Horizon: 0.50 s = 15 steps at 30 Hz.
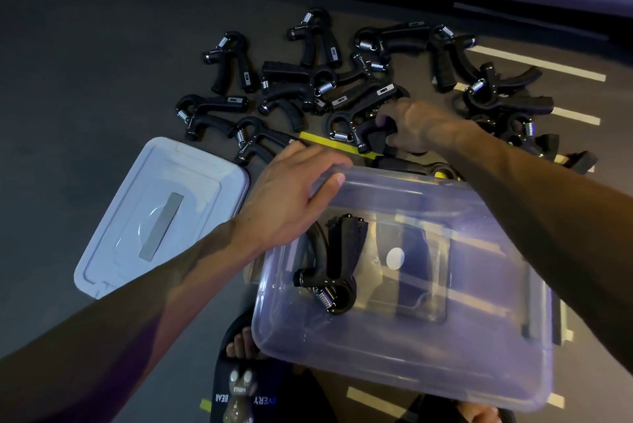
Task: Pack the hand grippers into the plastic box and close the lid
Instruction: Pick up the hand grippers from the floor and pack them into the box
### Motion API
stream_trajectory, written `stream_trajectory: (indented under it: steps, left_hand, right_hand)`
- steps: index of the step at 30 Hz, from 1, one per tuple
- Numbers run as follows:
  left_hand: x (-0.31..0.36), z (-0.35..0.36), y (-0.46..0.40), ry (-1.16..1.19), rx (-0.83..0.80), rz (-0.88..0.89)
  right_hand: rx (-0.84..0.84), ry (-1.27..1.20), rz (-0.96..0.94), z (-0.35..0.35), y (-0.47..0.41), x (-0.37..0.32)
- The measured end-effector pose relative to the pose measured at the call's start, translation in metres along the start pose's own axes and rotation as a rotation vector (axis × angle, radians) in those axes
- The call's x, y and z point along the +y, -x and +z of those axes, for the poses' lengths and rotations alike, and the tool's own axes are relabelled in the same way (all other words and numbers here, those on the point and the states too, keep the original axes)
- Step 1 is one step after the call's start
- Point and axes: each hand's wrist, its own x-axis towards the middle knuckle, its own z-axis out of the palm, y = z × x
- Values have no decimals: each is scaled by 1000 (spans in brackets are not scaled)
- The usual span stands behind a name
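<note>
Head view: right grip [406, 126] clasps a hand gripper [356, 135]; left grip [291, 189] holds plastic box [411, 354] rim

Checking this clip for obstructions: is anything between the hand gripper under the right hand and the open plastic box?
Nothing visible blocks it. The right hand grips a hand gripper just beyond the plastic box, which is open; its lid lies off to the left. The left hand only holds the rim.
</note>
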Motion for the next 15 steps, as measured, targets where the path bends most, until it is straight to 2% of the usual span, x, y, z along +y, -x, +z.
stream_trajectory:
  steps: [8,15]
  left_hand:
    - [2,-1,0,12,0,-4]
    - [2,0,1,14,-6,-21]
  right_hand:
    - [49,46,-55,3,-6,1]
    - [239,-108,-287,1,16,6]
